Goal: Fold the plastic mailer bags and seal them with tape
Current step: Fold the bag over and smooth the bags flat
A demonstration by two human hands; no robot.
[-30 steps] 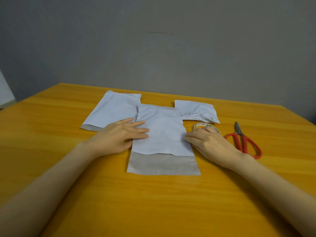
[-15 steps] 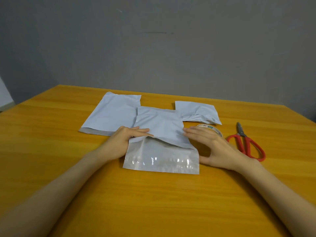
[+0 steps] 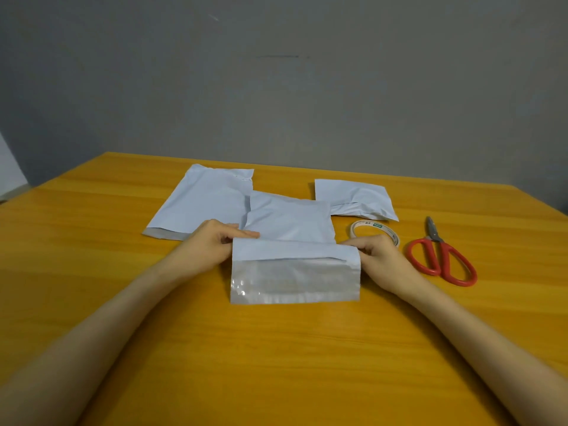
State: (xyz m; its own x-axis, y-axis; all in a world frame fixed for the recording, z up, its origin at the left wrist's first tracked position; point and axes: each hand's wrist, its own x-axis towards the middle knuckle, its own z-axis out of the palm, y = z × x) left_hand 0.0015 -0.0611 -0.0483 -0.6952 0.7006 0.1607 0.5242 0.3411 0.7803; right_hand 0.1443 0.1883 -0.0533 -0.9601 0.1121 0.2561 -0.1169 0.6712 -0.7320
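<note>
1. Fingers [image 3: 242,233] of the left hand [image 3: 212,241] and the right hand [image 3: 381,256] pinch both sides of the near flap of the middle mailer bag [image 3: 290,219], raised off the table [image 3: 276,348].
2. So we're mid-fold, I reckon.
3. Next up: lay the flap flat, crease it, then grab the tape roll [image 3: 373,230] just beside the right hand.

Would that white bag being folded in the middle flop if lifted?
Probably floppy: the middle mailer bag curls over where the left hand and right hand pinch its fold. Likely light, being thin and wrinkled. Its glossy strip glints, so perhaps slippery.
</note>
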